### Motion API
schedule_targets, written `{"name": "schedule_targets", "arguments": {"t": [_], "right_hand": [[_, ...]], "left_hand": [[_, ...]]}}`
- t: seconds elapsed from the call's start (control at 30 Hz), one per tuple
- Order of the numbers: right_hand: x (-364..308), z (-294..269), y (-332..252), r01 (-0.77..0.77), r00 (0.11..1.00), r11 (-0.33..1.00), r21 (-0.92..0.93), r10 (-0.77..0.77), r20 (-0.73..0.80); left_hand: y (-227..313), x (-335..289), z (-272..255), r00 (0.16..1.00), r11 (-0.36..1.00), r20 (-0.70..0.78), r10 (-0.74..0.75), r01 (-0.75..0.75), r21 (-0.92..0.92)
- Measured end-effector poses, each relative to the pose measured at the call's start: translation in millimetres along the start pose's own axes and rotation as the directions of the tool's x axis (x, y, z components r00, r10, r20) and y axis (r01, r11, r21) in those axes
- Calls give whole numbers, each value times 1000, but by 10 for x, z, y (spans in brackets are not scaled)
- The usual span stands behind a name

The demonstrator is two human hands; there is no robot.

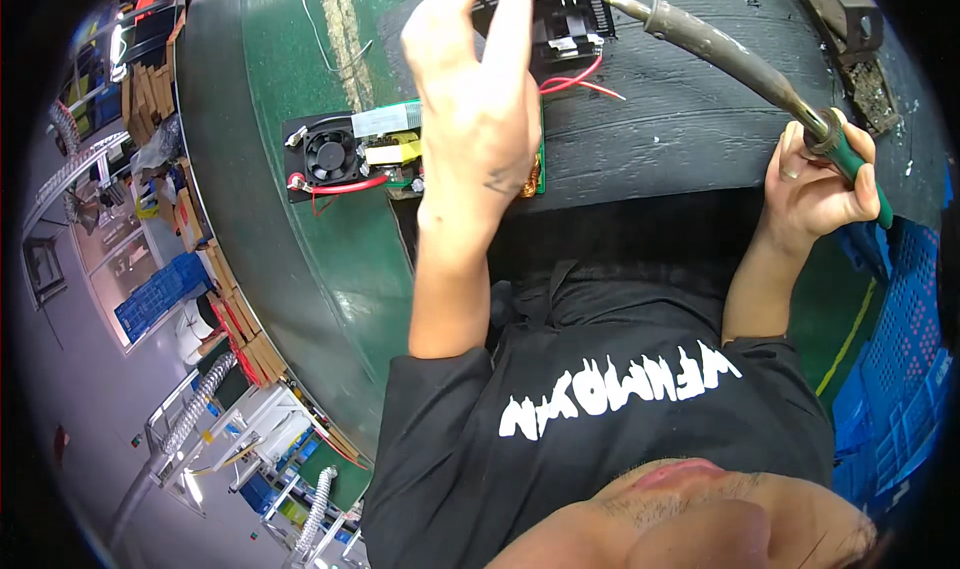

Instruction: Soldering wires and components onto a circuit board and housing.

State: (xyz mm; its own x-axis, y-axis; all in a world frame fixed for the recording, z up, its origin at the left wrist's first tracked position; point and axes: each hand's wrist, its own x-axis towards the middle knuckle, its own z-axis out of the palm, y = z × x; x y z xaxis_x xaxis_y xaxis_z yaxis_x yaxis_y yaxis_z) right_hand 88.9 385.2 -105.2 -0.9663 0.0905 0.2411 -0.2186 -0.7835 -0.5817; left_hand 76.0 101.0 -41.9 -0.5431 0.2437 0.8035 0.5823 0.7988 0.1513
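In my right hand is a soldering iron, gripped by its green handle. Its pointed tip reaches left to the side of a black slotted panel with sockets on it; whether they touch is hard to tell. My left hand extends over the panel's left part, its visible fingers stretched and apart, one running out at the top edge. Red wires come off the panel's near side. Below and partly behind my left hand lies a circuit board with a small black fan and a thick red wire.
A dark metal stand sits at the far right of the black work board. Thin wire lies on the green bench at the back left. Blue crates stand by my right side. Shelves and cartons are at the left.
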Motion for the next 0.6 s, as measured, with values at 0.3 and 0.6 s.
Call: {"name": "schedule_targets", "arguments": {"t": [0.3,0.6], "right_hand": [[30,65,23,15,1000,1000,13,-15,26],[19,52,21,16,1000,1000,4,-16,14]], "left_hand": [[514,-5,-362,814,933,463,-351,345,101],[520,-144,-298,836,921,409,-366,388,32]]}}
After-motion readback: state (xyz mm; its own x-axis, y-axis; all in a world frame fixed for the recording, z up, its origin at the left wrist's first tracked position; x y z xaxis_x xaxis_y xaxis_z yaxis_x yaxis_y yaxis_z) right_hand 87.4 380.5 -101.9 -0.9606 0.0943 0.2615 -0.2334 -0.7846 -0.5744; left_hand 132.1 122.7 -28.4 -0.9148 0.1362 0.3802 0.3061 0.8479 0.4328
